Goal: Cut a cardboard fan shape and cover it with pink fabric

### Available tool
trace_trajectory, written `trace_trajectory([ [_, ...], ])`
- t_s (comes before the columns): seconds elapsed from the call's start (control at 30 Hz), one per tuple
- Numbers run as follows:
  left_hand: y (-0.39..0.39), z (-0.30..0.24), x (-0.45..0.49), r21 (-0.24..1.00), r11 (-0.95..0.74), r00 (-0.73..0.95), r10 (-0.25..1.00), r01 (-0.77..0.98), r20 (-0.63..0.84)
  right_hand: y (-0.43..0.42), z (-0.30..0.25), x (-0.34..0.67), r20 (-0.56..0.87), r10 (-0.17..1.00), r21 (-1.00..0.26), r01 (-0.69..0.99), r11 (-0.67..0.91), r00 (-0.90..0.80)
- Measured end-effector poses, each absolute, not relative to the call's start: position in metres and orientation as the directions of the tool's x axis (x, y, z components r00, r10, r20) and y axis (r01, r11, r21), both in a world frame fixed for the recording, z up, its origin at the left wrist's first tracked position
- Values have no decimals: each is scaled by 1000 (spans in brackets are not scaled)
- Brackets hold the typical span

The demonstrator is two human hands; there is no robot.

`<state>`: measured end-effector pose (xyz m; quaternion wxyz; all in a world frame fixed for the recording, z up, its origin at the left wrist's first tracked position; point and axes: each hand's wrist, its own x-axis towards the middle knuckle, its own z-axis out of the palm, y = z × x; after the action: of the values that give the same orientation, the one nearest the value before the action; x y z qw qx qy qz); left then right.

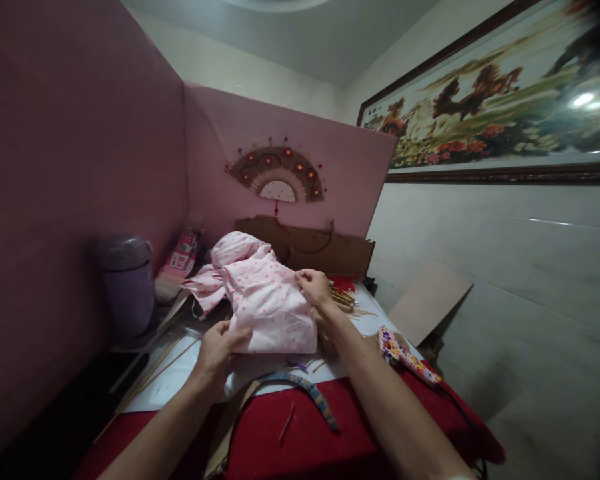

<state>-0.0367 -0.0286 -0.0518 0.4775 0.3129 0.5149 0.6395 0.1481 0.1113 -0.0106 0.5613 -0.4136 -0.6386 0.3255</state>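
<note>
A pink cloth with small red dots (267,297) lies bunched on a white sheet on the table. My left hand (217,350) pinches the cloth's near lower-left corner, thumb on top. My right hand (314,287) grips its upper right edge, fingers curled into the fabric. Behind the right hand lies a bundle of thin wooden sticks (344,298).
A red tablecloth (300,433) covers the table's near edge. A curved patterned strip (313,393), a colourful patterned piece (405,353), a lilac lidded bin (127,280), cardboard pieces (325,250) and a decorative fan (279,175) on the pink partition surround the cloth. A cardboard sheet (430,300) leans right.
</note>
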Motion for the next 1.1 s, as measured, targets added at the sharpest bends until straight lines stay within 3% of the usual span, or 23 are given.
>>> trace_trajectory([
  [0.1,-30,-52,-37,922,28,-236,963,-385,-128,110,-15,157,401,915,-906,157,392,30],
  [0.33,-30,-51,-36,956,50,-238,964,-290,-122,81,-19,165,266,962,-944,185,272,-54],
  [0.53,-31,-50,-33,924,50,-204,969,-378,-136,65,-31,170,319,943,-919,213,332,-94],
  [0.7,-31,-50,-35,965,65,-286,948,-252,-138,66,-35,177,367,927,-880,295,372,-73],
  [0.77,-31,-51,-36,969,56,-296,946,-243,-129,61,-30,173,504,864,-789,406,462,-2],
  [0.87,-32,-50,-35,956,50,-253,959,-290,-127,54,-16,154,764,636,-445,627,639,-106],
  [0.97,-32,-49,-34,936,72,-185,972,-344,-142,52,-3,126,747,557,-198,677,709,-364],
  [1.1,-29,-53,-35,953,22,-204,975,-301,-87,58,8,98,650,583,-84,716,693,-488],
])
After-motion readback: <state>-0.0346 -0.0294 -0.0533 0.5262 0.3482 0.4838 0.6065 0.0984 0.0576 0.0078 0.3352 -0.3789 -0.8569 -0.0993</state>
